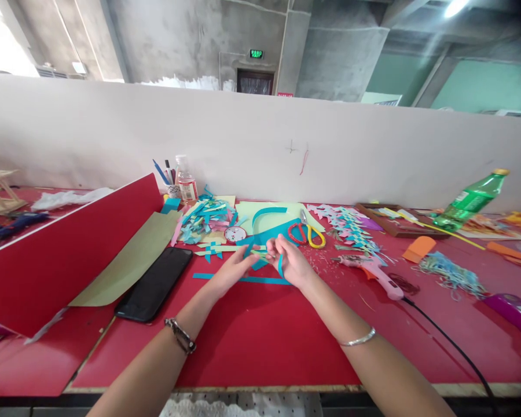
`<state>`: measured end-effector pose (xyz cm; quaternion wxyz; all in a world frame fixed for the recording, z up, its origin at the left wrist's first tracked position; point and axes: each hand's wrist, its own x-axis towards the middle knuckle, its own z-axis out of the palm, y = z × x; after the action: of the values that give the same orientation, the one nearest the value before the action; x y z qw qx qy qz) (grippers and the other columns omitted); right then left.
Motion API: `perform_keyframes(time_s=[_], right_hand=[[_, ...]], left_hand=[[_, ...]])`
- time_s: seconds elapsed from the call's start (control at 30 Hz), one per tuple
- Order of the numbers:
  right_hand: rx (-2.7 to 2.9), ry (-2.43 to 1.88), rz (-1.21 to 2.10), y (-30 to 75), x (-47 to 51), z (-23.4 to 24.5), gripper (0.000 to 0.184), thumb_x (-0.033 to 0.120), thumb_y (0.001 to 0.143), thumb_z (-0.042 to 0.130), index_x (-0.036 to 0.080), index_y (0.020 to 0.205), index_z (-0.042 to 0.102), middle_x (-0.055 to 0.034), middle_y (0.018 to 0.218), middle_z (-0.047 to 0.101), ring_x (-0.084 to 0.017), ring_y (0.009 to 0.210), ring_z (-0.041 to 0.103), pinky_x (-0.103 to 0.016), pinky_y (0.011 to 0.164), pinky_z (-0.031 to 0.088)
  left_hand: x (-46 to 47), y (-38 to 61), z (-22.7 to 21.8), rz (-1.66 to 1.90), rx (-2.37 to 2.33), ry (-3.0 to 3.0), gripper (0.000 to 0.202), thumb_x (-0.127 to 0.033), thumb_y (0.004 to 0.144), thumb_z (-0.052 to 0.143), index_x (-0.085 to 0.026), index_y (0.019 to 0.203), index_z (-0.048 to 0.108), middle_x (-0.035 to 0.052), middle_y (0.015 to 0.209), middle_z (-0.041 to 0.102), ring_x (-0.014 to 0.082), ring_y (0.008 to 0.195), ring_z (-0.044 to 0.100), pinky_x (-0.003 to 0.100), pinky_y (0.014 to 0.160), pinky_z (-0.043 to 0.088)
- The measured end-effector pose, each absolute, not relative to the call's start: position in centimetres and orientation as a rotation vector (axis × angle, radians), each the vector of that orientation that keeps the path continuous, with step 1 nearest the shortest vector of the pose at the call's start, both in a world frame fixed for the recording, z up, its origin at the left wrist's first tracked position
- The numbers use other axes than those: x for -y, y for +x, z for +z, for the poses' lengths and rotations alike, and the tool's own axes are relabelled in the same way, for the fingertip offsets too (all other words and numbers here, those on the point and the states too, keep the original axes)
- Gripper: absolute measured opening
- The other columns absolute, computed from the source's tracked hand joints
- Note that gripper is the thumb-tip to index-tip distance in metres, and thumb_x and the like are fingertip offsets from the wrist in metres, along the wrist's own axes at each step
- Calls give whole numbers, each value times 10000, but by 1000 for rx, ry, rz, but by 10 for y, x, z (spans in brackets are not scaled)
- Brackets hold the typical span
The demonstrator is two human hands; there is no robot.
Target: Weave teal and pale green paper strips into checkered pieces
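Over the red tabletop my two hands work close together on thin blue and pale green paper strips. My left hand (233, 270) is closed, with a blue paper strip (249, 248) coming up between its thumb and fingers. My right hand (292, 262) has its fingers curled in a pinch on paper strips, and a blue end (280, 266) bends down against the palm. Behind the hands a blue strip (269, 213) arcs over a pale green sheet (293, 213). Below them a straight blue strip (264, 281) lies flat. The folded join between the fingers is partly hidden.
Scissors (307, 234) lie behind my right hand. A pink glue gun (375, 272) with a black cord is to the right. A phone (154, 285) and a red board (73, 249) stand left. Cut strips (208, 217), a clear bottle (186, 180) and a green bottle (471, 200) line the back.
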<state>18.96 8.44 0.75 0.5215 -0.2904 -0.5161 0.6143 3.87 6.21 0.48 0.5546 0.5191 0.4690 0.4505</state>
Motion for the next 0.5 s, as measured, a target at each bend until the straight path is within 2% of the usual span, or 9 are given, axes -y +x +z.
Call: perform_keyframes(time_s=[0.13,0.2,0.27,0.37,0.5], right_hand=[[1232,-741,1442,181,-82,10,350,496,776,320,204,720,506,-27,887,532,-124,722,499,-255,631,422],[1254,-760,1415,178,-81,10,375,490,790,278,220,841,533,-28,946,529,-128,769,503,-251,655,425],[1292,-774,1381,177,-80,9,343,467,781,328,230,904,543,-23,949,528,-129,802,497,-242,680,419],[1341,-809,1320,178,-80,5,311,433,758,412,212,915,566,-30,916,531,-137,839,483,-237,707,404],[1294,-890,1226,179,-82,1,386,476,777,342,214,924,585,-36,927,518,-136,795,475,-232,650,406]], left_hand=[[-54,50,4,947,-1028,1439,488,-362,653,574,-188,1094,459,23,833,564,128,718,498,202,577,388],[-52,55,2,952,-1026,1484,473,-376,663,558,-186,1085,460,28,890,559,149,796,499,214,634,396],[-51,58,1,962,-1040,1501,456,-387,658,559,-178,1054,476,35,930,554,162,844,494,216,662,396],[-50,60,2,949,-1037,1474,452,-393,667,548,-172,1055,478,42,960,556,159,829,503,208,634,396],[-48,61,5,897,-1014,1407,363,-381,712,497,-148,988,534,29,839,587,127,705,510,200,574,379]])
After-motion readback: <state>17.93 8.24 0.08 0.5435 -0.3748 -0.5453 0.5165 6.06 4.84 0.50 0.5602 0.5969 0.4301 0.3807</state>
